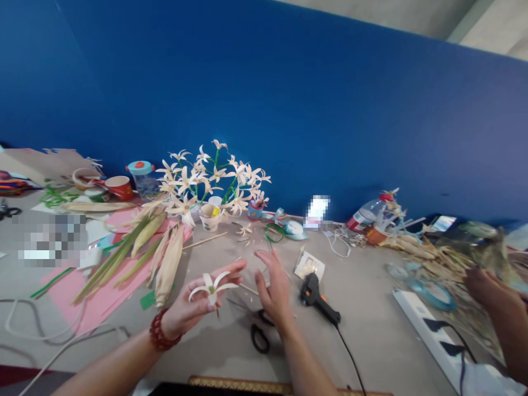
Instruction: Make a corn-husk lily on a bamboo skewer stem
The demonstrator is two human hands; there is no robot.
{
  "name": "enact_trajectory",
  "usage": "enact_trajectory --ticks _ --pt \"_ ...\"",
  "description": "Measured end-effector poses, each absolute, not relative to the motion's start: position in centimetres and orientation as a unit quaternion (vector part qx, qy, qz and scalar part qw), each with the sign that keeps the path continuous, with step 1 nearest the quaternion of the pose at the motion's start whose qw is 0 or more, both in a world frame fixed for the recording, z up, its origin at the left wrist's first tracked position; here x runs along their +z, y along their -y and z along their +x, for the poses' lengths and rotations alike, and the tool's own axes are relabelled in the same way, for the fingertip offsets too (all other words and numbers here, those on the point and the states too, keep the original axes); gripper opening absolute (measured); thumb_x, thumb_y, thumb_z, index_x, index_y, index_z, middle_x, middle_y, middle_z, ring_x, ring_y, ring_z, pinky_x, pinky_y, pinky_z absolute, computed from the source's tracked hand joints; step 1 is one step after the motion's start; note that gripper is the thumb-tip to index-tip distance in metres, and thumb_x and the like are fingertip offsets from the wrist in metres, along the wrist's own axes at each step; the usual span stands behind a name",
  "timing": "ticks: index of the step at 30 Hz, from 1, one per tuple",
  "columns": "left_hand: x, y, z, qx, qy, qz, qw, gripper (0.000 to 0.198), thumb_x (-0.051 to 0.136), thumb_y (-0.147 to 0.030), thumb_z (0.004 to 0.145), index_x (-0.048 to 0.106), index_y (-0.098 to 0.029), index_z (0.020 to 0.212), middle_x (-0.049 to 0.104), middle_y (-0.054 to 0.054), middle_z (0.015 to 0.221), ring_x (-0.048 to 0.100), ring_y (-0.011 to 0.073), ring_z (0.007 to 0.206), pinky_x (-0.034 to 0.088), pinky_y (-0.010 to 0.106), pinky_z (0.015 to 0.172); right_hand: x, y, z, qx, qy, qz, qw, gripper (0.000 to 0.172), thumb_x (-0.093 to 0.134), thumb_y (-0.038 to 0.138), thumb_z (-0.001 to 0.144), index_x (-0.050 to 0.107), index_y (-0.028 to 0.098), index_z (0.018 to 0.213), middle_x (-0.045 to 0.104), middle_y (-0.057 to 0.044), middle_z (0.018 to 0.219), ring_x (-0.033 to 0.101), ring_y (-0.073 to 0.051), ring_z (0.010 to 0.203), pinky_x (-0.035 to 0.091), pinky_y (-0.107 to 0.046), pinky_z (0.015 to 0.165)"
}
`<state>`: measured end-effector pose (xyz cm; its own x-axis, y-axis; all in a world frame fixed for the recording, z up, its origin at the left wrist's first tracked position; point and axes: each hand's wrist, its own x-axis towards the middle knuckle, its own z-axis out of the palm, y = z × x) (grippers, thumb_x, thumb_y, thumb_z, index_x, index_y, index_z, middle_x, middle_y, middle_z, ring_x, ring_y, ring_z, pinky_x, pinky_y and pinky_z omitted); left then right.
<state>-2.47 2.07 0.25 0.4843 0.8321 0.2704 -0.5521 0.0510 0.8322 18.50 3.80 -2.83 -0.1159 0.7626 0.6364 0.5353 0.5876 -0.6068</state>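
My left hand (196, 300), with a red bead bracelet at its wrist, is closed on a cream husk flower (211, 288) with narrow petals and a greenish centre. A short bit of stem shows below the petals. Beside it, my right hand (273, 286) hovers over the table with fingers apart and nothing visible in them. Black-handled scissors (259, 337) lie under and between my forearms. To the right of my right hand rests a black glue gun (317, 297), its cord running toward the front edge. Behind it sits a small white card (309, 266).
Behind my hands, a paper cup (209, 219) holds many husk flowers (218, 174). Corn husks (170, 264) lie over pink paper (70, 300) on the left. A power strip (424, 338) lies right, near another person's hand (490, 291). A blue partition (264, 99) stands behind.
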Motion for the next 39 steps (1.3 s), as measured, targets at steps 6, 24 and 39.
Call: enact_trajectory --ticks 6,24,39 --pt "1.3 -2.3 -2.8 0.469 -0.129 0.488 0.725 0.018 0.075 -0.034 0.078 0.076 -0.02 0.089 0.046 0.012 0.149 0.029 0.0388 0.144 0.022 0.062 0.115 -3.1 -4.3 18.2 0.328 0.573 -0.406 0.632 0.031 0.044 0.027 0.098 0.054 0.022 0.126 0.061 -0.012 0.125 0.06 -0.028 0.116 0.043 -0.052 0.103" --pt "-0.4 -2.0 -0.6 0.494 -0.122 0.251 0.823 0.008 0.063 -0.019 0.086 0.071 -0.018 0.088 0.06 0.008 0.138 0.043 0.0252 0.138 0.015 0.048 0.123 -2.4 -2.7 17.3 0.08 0.807 -0.347 0.471 0.057 0.045 0.006 0.088 0.044 0.031 0.14 0.067 -0.005 0.124 0.061 -0.024 0.118 0.025 -0.06 0.116" --pt "0.2 -1.7 -0.8 0.506 -0.174 0.388 0.75 0.01 0.063 -0.014 0.088 0.067 -0.019 0.081 0.05 0.007 0.147 0.034 0.0321 0.143 0.018 0.056 0.118 -2.8 -5.9 19.4 0.585 0.274 -0.315 0.695 0.03 0.044 0.042 0.096 0.063 0.023 0.111 0.067 -0.008 0.12 0.063 -0.023 0.115 0.041 -0.051 0.108"
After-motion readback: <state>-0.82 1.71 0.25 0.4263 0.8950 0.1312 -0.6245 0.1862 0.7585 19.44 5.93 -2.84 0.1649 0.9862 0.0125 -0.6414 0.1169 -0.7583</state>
